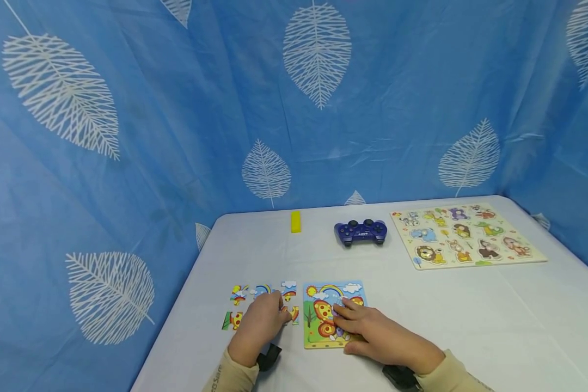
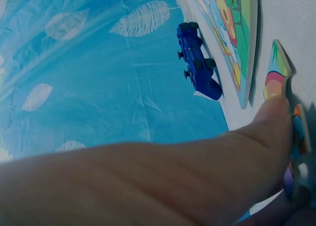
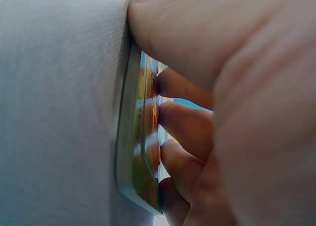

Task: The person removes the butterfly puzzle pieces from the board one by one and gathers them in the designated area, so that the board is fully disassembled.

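My left hand [image 1: 262,321] is over several loose jigsaw pieces left of the puzzle board, its fingers bent downward. In the left wrist view its thumb lies against a puzzle piece [image 2: 276,75], with another piece [image 2: 299,132] beside the thumb; the other fingers are mostly hidden. Fingertips of my right hand [image 1: 379,332] rest on the butterfly puzzle board [image 1: 314,332], covering its right side. The right wrist view has the thumb at the edge of the board [image 3: 129,152] and the fingers spread over its picture. More pieces [image 1: 239,294] lie in two rows around the left hand.
Behind the board is a blue game controller [image 1: 361,232], with a yellow block [image 1: 296,222] to its left. An animal peg puzzle [image 1: 465,237] lies at the back right of the white table [image 1: 470,310]. A blue leaf-patterned cloth [image 1: 372,136] hangs behind the table.
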`<state>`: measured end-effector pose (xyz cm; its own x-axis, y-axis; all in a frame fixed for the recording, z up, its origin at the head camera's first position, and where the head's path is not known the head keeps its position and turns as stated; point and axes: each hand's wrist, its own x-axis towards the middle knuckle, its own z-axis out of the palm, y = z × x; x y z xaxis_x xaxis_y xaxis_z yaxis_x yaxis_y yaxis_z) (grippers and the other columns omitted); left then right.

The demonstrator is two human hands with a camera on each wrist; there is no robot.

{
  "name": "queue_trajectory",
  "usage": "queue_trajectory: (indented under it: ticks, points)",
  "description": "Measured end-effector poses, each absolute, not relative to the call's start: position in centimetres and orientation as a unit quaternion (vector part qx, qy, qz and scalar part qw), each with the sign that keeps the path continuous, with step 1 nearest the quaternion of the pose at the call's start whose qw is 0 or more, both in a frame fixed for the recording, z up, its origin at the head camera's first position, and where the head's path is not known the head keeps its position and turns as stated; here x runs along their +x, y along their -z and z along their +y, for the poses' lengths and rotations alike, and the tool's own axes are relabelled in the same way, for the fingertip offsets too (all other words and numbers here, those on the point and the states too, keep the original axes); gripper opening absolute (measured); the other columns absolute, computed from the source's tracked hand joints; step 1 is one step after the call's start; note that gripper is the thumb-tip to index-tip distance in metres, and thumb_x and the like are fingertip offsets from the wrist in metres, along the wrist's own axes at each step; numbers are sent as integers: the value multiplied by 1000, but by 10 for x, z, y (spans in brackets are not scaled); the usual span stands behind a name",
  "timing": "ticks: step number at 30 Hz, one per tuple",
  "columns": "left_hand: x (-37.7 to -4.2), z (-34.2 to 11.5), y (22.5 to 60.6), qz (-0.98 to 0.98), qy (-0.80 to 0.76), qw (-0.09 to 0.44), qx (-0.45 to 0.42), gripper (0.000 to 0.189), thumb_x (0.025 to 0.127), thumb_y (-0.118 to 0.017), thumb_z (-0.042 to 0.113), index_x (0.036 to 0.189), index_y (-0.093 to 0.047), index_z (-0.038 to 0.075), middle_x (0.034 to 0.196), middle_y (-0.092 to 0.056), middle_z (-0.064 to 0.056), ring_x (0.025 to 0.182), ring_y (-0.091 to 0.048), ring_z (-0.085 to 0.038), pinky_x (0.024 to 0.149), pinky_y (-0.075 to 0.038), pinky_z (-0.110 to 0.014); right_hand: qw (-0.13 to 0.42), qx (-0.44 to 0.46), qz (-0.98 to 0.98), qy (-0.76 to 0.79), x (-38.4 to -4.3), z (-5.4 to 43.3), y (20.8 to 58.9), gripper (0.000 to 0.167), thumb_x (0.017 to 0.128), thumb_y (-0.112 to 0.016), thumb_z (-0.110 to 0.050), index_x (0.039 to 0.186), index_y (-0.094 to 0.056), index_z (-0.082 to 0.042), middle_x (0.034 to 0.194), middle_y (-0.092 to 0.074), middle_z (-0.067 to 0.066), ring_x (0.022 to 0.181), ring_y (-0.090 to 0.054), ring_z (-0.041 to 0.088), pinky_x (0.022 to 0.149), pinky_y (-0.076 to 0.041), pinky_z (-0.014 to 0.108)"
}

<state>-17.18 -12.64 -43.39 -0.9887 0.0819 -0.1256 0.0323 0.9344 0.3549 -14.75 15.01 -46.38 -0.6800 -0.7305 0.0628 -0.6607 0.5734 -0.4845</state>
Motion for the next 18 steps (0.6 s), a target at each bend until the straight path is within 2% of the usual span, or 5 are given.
queue_trajectory:
  ticks: [9,13,16,18]
  points:
    - [-172,-126,437,985,-162,50,38,27,84,-86,20,86,-61,11,81,-52,-2,71,-47,-18,62,-43,-35,70,-396,883,244,-148,151,464,61,101,-63,-44,148,-55,-6,159,-45,15,148,-37,43,112,-40,58]
    - [-172,-128,438,982,-179,15,53,27,84,-87,23,95,-65,11,84,-54,-1,71,-48,-15,62,-43,-32,75,-394,882,248,-148,151,464,61,101,-62,-45,148,-55,-6,159,-45,15,148,-36,43,113,-39,58]
    - [-172,-127,439,971,-207,0,118,32,84,-87,32,105,-70,14,90,-58,2,73,-51,-11,63,-44,-29,76,-394,882,247,-149,150,464,60,102,-61,-45,148,-56,-8,159,-45,15,148,-37,43,112,-39,59]
    - [-172,-125,440,960,-216,22,177,36,82,-87,42,107,-73,20,96,-60,6,77,-53,-6,66,-47,-28,75,-394,883,245,-149,151,464,59,102,-61,-45,148,-56,-9,159,-45,15,148,-37,43,112,-40,59]
